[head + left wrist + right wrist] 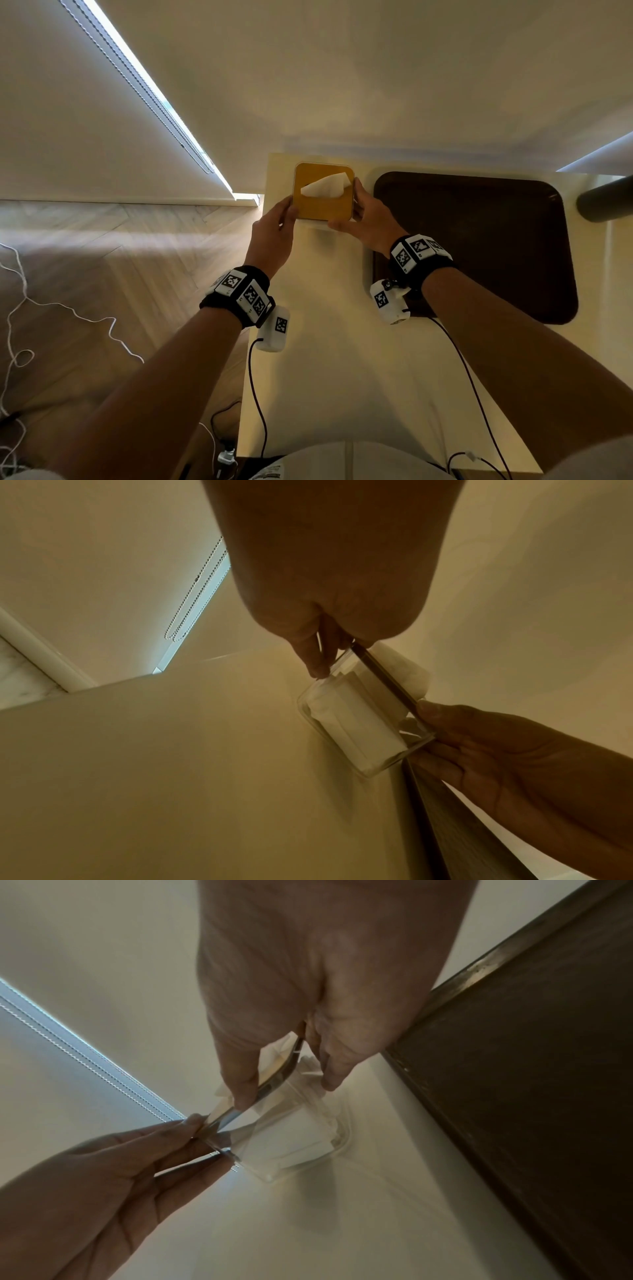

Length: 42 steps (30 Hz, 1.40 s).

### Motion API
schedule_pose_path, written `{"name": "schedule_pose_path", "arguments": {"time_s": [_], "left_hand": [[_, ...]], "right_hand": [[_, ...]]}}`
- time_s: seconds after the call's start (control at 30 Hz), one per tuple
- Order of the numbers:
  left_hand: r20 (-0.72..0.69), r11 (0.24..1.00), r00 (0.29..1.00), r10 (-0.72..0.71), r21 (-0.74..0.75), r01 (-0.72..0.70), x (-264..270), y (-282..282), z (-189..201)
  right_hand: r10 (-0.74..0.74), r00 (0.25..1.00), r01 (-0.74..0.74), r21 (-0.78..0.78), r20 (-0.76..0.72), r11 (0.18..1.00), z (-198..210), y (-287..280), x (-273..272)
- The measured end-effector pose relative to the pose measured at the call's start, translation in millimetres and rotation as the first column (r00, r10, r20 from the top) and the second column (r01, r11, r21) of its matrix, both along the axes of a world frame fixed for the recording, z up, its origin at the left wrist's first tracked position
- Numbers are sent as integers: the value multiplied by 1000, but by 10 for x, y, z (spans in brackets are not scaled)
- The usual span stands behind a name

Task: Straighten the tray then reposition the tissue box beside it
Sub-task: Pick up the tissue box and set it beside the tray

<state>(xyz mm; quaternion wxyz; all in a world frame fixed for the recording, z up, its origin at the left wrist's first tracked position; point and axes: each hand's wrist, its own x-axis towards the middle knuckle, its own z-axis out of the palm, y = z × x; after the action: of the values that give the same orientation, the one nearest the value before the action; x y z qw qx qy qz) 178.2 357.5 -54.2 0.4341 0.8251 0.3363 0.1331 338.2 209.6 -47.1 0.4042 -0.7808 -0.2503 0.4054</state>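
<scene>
cream table [325,377], wood floor [102,274], white cord [68,308], blind chain [144,89]

Cream table top [329,359], pale and smooth, set against the wall at the far edge. Dark brown tray [496,246] with rounded corners lying flat on the right part, edges square to the table's. Clear tissue box [323,192] with an amber lid on the far left corner, just beside the tray, not touching it; base on or just above the surface, cannot tell which. Thin black cables [255,387] trailing over the near part.
</scene>
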Motion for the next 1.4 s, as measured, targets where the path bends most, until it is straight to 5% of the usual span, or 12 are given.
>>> {"name": "schedule_pose_path", "arguments": {"time_s": [0.43, 0.67, 1.4], "left_hand": [[-29, 999, 999, -22, -24, 21, -50, -8, 119], [-96, 997, 992, -79, 4, 80, -92, -5, 120], [-75, 993, 993, -89, -80, 83, -104, -6, 144]], "right_hand": [[8, 991, 5, -96, 131, 995, 110, -56, 16], [76, 974, -75, -11, 213, 997, 197, -102, -101], [38, 981, -38, -3, 188, 999, 191, -96, -178]]}}
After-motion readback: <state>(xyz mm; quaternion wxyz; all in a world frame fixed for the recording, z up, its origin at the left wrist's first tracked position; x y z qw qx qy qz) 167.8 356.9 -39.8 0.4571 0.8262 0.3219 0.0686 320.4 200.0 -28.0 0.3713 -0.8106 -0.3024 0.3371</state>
